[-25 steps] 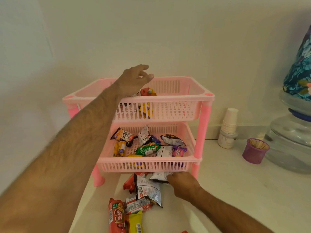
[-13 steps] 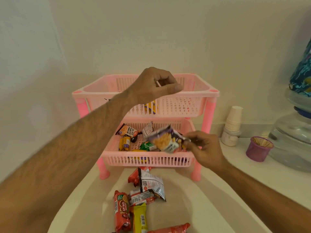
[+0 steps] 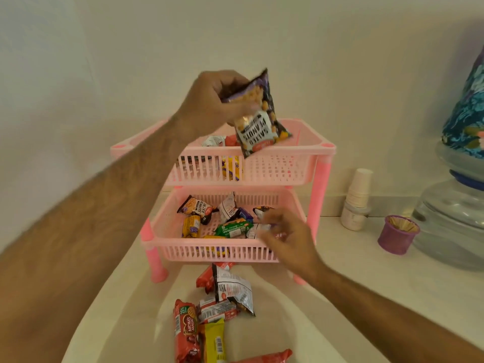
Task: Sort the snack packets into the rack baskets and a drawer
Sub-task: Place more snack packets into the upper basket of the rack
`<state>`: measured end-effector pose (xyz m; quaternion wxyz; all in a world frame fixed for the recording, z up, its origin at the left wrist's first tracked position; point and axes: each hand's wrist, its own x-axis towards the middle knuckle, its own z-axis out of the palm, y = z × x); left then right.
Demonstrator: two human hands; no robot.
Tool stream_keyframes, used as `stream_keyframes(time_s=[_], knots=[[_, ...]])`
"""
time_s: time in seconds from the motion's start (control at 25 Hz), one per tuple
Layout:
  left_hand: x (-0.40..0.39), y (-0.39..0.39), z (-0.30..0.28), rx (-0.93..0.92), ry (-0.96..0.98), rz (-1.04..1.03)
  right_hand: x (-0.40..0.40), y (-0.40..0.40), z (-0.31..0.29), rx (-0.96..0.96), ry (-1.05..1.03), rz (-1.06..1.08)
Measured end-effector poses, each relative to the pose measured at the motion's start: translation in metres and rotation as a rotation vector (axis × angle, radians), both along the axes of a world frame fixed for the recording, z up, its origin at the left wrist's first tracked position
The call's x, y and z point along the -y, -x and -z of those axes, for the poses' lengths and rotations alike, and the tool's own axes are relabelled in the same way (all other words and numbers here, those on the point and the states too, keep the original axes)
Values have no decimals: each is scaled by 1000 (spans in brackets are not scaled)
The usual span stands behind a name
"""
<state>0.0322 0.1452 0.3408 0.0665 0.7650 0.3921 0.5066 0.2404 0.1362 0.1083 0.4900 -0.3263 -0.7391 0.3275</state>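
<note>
A pink two-tier rack stands against the wall. My left hand point(image 3: 213, 99) holds a salted peanuts packet point(image 3: 258, 119) upside down above the top basket point(image 3: 285, 167), which contains a few packets. My right hand point(image 3: 285, 241) hovers with fingers apart over the right front of the lower basket point(image 3: 183, 251), blurred and holding nothing. Several packets lie in that lower basket, among them another peanuts packet point(image 3: 197, 208) and a green packet point(image 3: 233, 229). Loose packets point(image 3: 231, 289) lie on the counter in front of the rack, including a red biscuit roll point(image 3: 186, 330) and a yellow bar point(image 3: 214, 341).
To the right of the rack stand a stack of paper cups point(image 3: 358, 197), a purple cup of wooden sticks point(image 3: 398, 234) and a water dispenser bottle point(image 3: 455, 213) under a floral cover. The wall is close behind the rack.
The peanuts packet passed from my right hand to my left, which raised it above the top basket. My right hand let go and dropped back toward the lower basket.
</note>
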Motion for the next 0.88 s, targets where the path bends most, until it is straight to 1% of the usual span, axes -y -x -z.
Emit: stream_keyframes(time_s=[0.08,0.12,0.16,0.2,0.28,0.32,0.48,0.56,0.68,0.76,0.84,0.88], knots=[[-9,3,-8,56,-74,-165,6,5,41,595,-36,-64],[-15,3,-10,44,-126,-267,10,8,59,812,-59,-121],[-21,1,-11,32,-172,-348,15,10,76,941,-61,-182],[-26,-1,-11,31,-203,-404,19,13,88,1016,-43,-234],[-35,-8,-8,21,-226,-460,25,22,105,1089,-38,-281],[-41,-11,-5,-18,-215,-476,27,28,110,1097,-53,-268],[-58,-24,12,-354,3,-505,26,44,109,1078,-132,-146],[-62,-32,21,-457,102,-530,24,47,110,1092,-151,-135],[-66,-37,23,-520,255,-515,20,48,114,1140,-184,-124],[-69,-34,21,-561,338,-448,16,44,117,1174,-204,-105],[-69,-29,22,-544,411,-359,10,40,121,1177,-195,-78],[-69,-26,24,-506,446,-309,8,38,122,1162,-179,-64]])
